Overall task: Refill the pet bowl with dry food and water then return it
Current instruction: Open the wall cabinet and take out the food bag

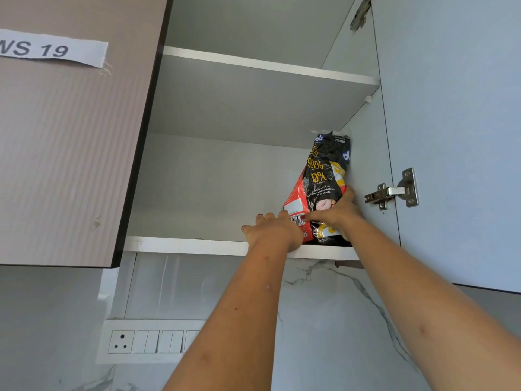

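Observation:
A black, red and yellow bag of dry pet food [321, 179] stands upright at the right end of the lower shelf [183, 245] of an open wall cabinet, leaning against the cabinet's right side wall. My left hand [270, 231] holds the bag's lower left edge, fingers spread along it. My right hand [335, 211] grips the bag's lower front and right side, thumb across the front. Both arms reach up from below. No pet bowl is in view.
The upper shelf [267, 66] holds nothing visible. The right cabinet door [456, 136] stands open with a metal hinge [392, 193]. The closed left door [64, 150] carries a paper label. A switch and socket panel [149, 341] sits on the marble wall below.

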A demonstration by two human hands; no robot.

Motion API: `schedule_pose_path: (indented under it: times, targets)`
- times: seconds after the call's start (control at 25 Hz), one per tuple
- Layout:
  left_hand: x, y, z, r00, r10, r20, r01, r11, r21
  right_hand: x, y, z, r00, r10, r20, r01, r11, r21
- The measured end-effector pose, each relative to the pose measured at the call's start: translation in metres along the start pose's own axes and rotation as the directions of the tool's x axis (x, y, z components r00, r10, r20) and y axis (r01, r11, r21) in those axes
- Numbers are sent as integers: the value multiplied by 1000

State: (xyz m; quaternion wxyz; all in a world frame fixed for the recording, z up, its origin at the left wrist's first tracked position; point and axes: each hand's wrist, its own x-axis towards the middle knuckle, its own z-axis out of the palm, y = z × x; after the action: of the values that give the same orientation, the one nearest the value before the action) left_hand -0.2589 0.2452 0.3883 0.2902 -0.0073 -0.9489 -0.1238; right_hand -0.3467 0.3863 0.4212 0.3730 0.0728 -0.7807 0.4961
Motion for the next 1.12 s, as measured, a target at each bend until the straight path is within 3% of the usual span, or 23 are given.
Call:
schedule_pose_path:
  times: [0.08, 0.28, 0.6, 0.76, 1.0, 1.12]
  targets:
    - [0, 0, 0, 1000, 3, -24, -3, 1000, -3, -3, 0, -1, 996, -77, -39, 77, 997, 2]
    - [-2, -2, 2, 993, 20, -120, -23, 999, -24, -19, -11, -1, 968, -244, -61, 221, 940, -259]
    - [-7, -6, 10, 921, 132, -367, -150, 988, -21, -38, -16, -15, 946, -311, -94, 276, 922, -271]
    - [-5, -6, 11, 855, 153, -496, -193, 981, -31, -50, -23, -22, 915, -347, -204, 315, 933, -174]
    - [-13, -10, 10, 818, 212, -536, -293, 953, -71, -79, -41, -68, 901, -314, -300, 330, 944, 1]
    - [-30, -1, -1, 860, 223, -459, -402, 850, -340, -105, -44, -102, 886, -347, -309, 373, 928, 28]
